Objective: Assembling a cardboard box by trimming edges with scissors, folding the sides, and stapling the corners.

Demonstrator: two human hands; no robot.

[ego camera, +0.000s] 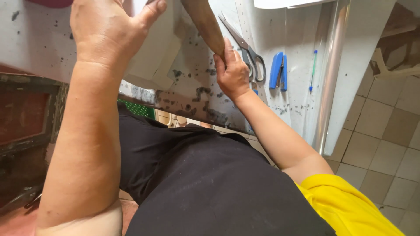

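- The left hand [105,32] lies flat, fingers spread, pressing on a white folded sheet [155,57] at the near left of the worktable [288,39].
- The right hand [232,72] is closed round the near end of a brown wooden stick [205,26] – it slants away toward the far edge (its far end runs out of view).
- Just right of that hand lie grey scissors [247,50], then a blue stapler [278,71] and a pen [313,70] – all apart from the stick.
- Black trousers [210,183] fill the near middle.
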